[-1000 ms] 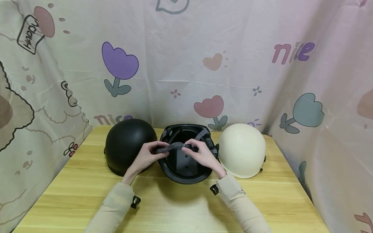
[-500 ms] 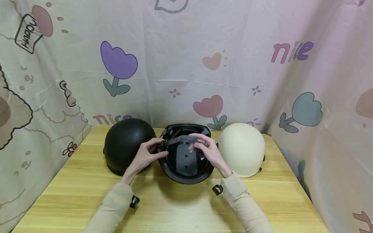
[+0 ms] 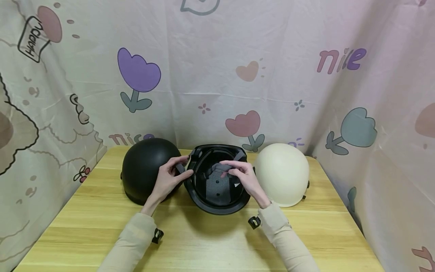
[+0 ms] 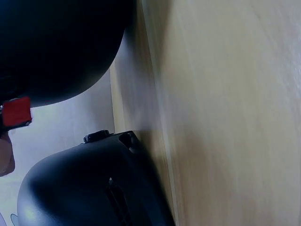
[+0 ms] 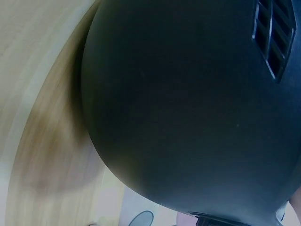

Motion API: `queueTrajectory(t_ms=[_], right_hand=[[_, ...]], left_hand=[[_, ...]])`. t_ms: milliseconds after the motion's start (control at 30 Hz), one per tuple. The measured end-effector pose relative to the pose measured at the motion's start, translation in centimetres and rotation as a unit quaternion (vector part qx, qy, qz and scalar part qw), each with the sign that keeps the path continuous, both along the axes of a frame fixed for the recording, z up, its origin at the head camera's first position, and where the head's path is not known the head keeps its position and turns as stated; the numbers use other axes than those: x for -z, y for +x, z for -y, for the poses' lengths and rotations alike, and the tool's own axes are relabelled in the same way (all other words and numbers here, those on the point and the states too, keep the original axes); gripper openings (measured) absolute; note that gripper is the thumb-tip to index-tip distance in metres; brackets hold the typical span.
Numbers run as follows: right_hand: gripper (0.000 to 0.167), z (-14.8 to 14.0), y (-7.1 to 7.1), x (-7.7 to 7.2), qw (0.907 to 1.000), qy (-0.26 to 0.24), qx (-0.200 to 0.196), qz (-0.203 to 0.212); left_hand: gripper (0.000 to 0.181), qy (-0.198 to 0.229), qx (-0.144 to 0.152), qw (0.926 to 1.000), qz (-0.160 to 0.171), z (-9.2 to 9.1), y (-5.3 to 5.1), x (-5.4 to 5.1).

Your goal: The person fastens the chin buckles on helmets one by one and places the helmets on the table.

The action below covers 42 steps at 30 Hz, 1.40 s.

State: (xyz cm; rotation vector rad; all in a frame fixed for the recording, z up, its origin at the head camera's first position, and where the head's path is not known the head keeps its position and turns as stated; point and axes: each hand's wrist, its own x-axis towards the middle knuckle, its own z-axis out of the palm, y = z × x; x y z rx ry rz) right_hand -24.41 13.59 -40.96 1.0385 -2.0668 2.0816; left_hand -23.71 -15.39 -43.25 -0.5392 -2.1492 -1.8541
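Note:
A black helmet [image 3: 200,209] lies upside down in the middle, its padded inside facing up. At its left rim my left hand [image 3: 166,179] holds a short grey strap [image 3: 180,167] between thumb and fingers. In the left wrist view a small red piece [image 4: 17,112] shows beside a fingertip [image 4: 5,154]. Over the opening my right hand [image 3: 245,177] pinches the grey chin strap [image 3: 221,167], whose dark end [image 3: 205,175] hangs toward the left. The outer shell [image 5: 188,113] of this helmet fills much of the right wrist view and hides the right fingers there.
Another black helmet [image 3: 144,170] stands dome up on the left, close behind the left hand. On the right stands a cream helmet [image 3: 283,175], also dome up. All rest on a wooden table [image 3: 210,249] before a printed cloth backdrop [image 3: 200,68].
Both hands were together on the strap over the helmet. They have moved apart, left hand leftward and right hand rightward, and the strap pieces now look separate.

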Motion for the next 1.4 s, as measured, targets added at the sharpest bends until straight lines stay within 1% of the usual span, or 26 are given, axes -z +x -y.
queueTrajectory(t_ms=[100,167,267,300,433,533,667,733,800,900,1000,1067,1133,1200,1300,1367,1400], right_hand=[[0.032,-0.1,0.1,0.1,1.0000,-0.008,-0.002,0.001],[0.032,-0.2,0.1,0.1,0.9999,-0.007,0.010,0.004],[0.029,-0.2,0.0,0.1,0.9993,-0.001,0.036,0.011],[0.028,-0.2,0.0,0.2,0.9991,-0.003,0.040,0.012],[0.024,-0.3,-0.1,0.3,0.9990,-0.016,0.041,0.010],[0.024,-0.3,-0.1,0.3,0.9987,-0.029,0.038,0.016],[0.024,-0.3,-0.1,0.4,0.9983,-0.032,0.044,0.018],[0.024,-0.4,-0.1,0.5,0.9982,-0.031,0.048,0.016],[0.024,-0.5,-0.1,0.7,0.9980,-0.032,0.052,0.015],[0.024,-0.6,-0.2,0.9,0.9978,-0.039,0.053,0.013],[0.021,-0.7,-0.2,1.1,0.9975,-0.052,0.045,0.012],[0.015,-0.8,-0.2,1.2,0.9969,-0.067,0.037,0.017],[0.009,-0.9,-0.1,1.2,0.9957,-0.084,0.029,0.025],[0.010,-0.9,-0.1,1.2,0.9944,-0.096,0.027,0.034],[0.014,-0.9,-0.1,1.1,0.9942,-0.099,0.026,0.033],[0.011,-0.9,-0.2,1.2,0.9945,-0.097,0.023,0.030],[0.009,-0.9,-0.3,1.2,0.9945,-0.099,0.018,0.028]], left_hand=[[0.048,0.036,-0.014,0.9992,0.006,0.0,0.1,-0.2],[0.049,0.055,-0.022,0.9981,0.019,-0.1,0.1,-0.4],[0.052,0.068,-0.025,0.9963,0.045,0.0,0.0,-0.7],[0.053,0.067,-0.025,0.9961,0.053,0.1,0.0,-0.7],[0.052,0.070,-0.007,0.9946,0.075,0.4,0.1,-0.8],[0.048,0.070,0.003,0.9946,0.077,0.6,0.2,-0.8],[0.044,0.086,0.008,0.9932,0.077,0.7,0.3,-1.0],[0.042,0.101,0.004,0.9917,0.079,0.9,0.3,-1.1],[0.040,0.107,-0.004,0.9907,0.084,1.1,0.4,-1.4],[0.036,0.096,-0.023,0.9897,0.103,1.5,0.5,-1.7],[0.034,0.082,-0.033,0.9885,0.122,1.8,0.7,-2.0],[0.032,0.087,-0.036,0.9880,0.122,1.9,0.8,-2.1],[0.030,0.108,-0.039,0.9865,0.117,2.0,0.8,-2.1],[0.028,0.145,-0.043,0.9828,0.107,1.9,0.8,-2.2],[0.018,0.210,-0.051,0.9722,0.089,1.7,0.8,-2.2],[0.012,0.250,-0.052,0.9643,0.071,1.5,0.7,-2.3],[0.012,0.269,-0.049,0.9600,0.062,1.4,0.7,-2.3]])
